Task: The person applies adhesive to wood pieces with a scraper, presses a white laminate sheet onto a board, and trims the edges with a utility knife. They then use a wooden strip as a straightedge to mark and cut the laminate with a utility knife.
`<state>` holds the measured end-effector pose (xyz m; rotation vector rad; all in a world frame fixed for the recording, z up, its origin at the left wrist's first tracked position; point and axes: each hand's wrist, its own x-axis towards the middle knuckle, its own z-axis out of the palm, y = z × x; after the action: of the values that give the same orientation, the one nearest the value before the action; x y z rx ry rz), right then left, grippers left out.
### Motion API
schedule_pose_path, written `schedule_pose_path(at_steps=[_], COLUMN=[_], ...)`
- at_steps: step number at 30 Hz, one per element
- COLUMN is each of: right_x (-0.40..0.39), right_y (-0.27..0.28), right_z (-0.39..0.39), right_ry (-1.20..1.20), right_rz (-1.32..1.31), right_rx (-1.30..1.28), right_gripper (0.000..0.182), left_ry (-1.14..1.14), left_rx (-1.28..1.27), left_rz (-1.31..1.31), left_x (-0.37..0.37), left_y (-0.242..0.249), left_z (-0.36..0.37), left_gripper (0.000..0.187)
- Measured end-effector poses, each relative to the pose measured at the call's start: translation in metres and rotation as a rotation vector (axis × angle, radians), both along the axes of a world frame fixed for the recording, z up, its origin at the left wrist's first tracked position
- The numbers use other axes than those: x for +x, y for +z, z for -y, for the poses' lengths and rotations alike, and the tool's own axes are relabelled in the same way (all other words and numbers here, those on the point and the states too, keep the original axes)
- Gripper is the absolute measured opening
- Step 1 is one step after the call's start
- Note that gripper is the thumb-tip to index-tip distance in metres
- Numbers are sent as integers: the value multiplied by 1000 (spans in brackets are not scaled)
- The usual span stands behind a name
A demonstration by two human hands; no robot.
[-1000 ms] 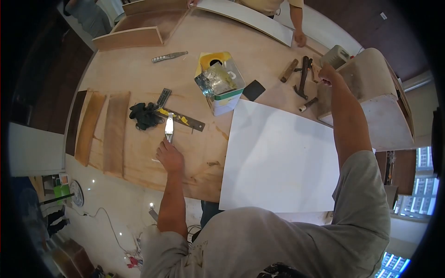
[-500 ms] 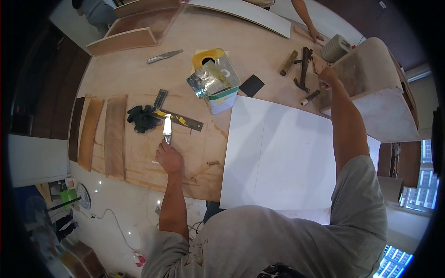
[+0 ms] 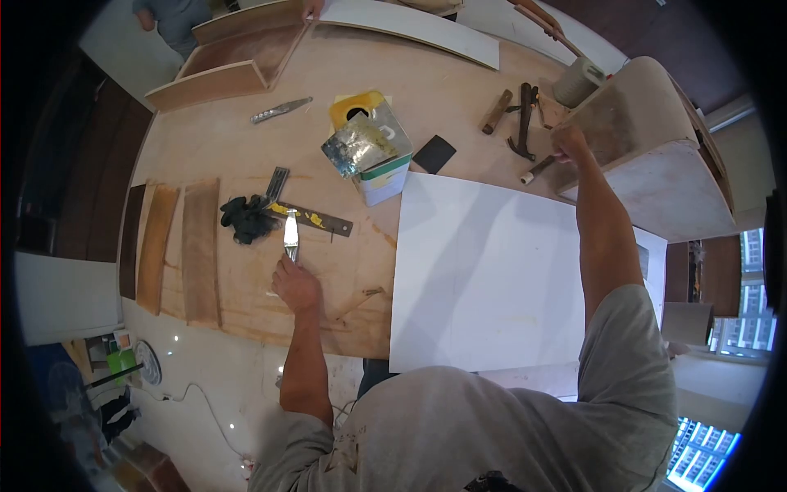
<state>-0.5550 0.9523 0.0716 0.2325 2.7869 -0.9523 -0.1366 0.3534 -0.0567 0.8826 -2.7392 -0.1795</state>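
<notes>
My left hand (image 3: 296, 284) is closed around a flat silver metal tool (image 3: 291, 234), its bright end pointing away from me. Just past that end lie a metal square (image 3: 316, 218) with yellow smears and a bunched dark glove (image 3: 247, 220). At the far right, my right hand (image 3: 571, 145) has its fingers closed at the dark end of a short round-handled tool (image 3: 537, 170), whose pale end points left. The fingertips are partly hidden. Beside this hand are a claw hammer (image 3: 524, 123) and a thick wooden handle (image 3: 496, 112).
A large white panel (image 3: 484, 279) covers the near right of the worktable. A glue tin (image 3: 384, 182) stands mid-table by a black sheet (image 3: 434, 154). Wooden strips (image 3: 201, 250) lie left. A cabinet box (image 3: 648, 148) and plastic jug (image 3: 578, 82) stand right. Other people are across the table.
My right hand has come down to the round-handled tool's end. My left hand keeps its hold. Across the table, another person's arm has pulled back from the tabletop; a hand now shows at the long white board.
</notes>
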Motion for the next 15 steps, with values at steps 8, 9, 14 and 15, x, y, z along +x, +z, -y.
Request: schedule_pose_path(at_steps=[8,9,14,15], right_x=[32,37,78,94], right_y=[88,103,219,245], right_z=[32,38,76,84], right_ry=[110,109,211,200], right_rz=[-706,-775,-1246,-1322], right_rx=[438,463,443,492], right_gripper=[23,21,22,21], left_ry=[-12,-16,-38,-21], left_rx=[29,30,62,129], left_rz=[-22,-30,-55,-42], left_x=[4,5,4,0], left_y=[2,4,0,12], left_z=[0,0,10,10], left_gripper=[44,45,42,37])
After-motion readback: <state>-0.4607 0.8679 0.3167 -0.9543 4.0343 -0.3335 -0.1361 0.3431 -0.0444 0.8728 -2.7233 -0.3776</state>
